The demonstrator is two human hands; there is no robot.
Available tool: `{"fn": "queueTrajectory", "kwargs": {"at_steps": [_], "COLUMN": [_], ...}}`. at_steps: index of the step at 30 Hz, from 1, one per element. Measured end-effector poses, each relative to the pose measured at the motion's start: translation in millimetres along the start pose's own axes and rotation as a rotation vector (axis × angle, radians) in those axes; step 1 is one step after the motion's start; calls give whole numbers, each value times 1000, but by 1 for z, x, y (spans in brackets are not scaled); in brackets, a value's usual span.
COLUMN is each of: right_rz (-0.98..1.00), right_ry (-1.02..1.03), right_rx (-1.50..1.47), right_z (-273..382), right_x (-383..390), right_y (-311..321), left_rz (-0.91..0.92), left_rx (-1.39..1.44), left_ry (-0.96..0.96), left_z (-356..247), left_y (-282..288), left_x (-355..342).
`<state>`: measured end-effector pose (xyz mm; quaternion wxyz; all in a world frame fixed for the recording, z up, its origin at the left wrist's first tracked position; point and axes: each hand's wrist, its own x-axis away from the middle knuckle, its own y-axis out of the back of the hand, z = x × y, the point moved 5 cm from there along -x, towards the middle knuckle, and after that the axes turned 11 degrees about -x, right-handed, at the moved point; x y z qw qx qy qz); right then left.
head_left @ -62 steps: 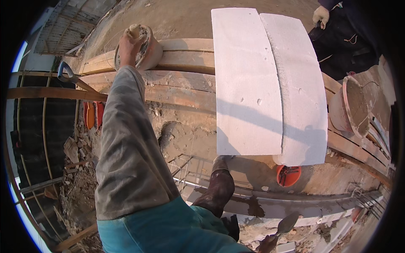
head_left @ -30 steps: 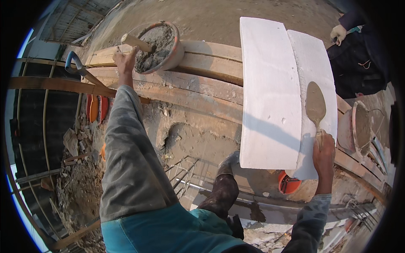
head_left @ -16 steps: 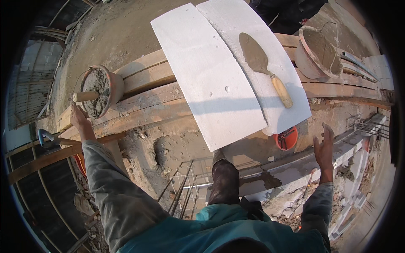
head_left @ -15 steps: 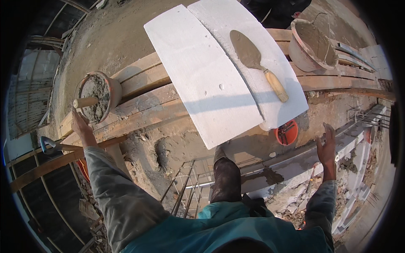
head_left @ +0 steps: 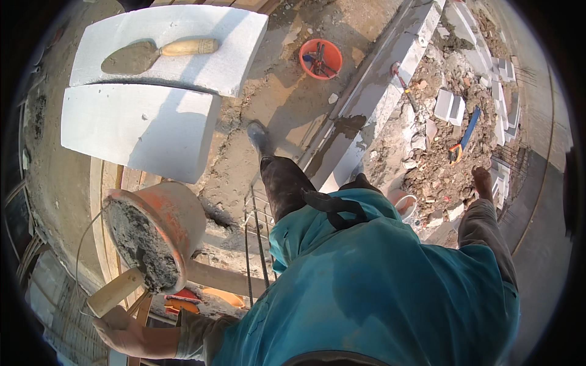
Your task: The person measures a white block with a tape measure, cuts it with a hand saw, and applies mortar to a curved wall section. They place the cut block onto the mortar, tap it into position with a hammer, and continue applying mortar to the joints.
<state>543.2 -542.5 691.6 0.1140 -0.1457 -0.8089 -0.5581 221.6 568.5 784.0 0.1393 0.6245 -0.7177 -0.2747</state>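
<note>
At the lower left, my left hand (head_left: 122,332) is curled at the rim side of a bucket (head_left: 177,210) of grey mortar. The bucket's thin wire handle (head_left: 78,268) runs down into my fingers. A tool's wooden handle (head_left: 115,293) sticks out of the mortar just above this hand; its other end is buried. My right hand (head_left: 483,183) hangs out at the right, away from any object, its fingers too indistinct to read. A pointed trowel (head_left: 131,58) with a wooden grip lies on the farther of two white blocks (head_left: 137,122).
An orange bucket (head_left: 329,55) with tools stands on the muddy ground. A low block wall (head_left: 366,104) slants across the right. Beyond it are rubble, a blue handsaw (head_left: 470,128) and a hammer (head_left: 400,79). Steel bars (head_left: 261,238) rise near my leg. Planks (head_left: 104,210) lie under the blocks.
My view has swung left and nearer to the mortar bucket, which looks larger. The blocks and trowel now appear at the upper left. My right hand, earlier spread over the wall, hangs lower at my side.
</note>
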Motion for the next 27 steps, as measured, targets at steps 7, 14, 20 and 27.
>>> {"fn": "queueTrajectory", "kwargs": {"at_steps": [7,14,20,27], "right_rz": [136,128,144,47], "right_ry": [-529,-561,-1005,-1377], "right_rx": [-926,-1263,-1444,-1575], "right_z": [106,196,245,271], "right_x": [111,265,410,511], "right_y": [-209,-368,-416,-453], "left_rz": [791,1361,1974,2211], "left_rx": [121,91,-82,-365], "left_ry": [-359,-529,-581,-396], "left_z": [-105,-222,-193,-113], "left_y": [-25,-182,-275,-337], "left_x": [80,357,542,766]}}
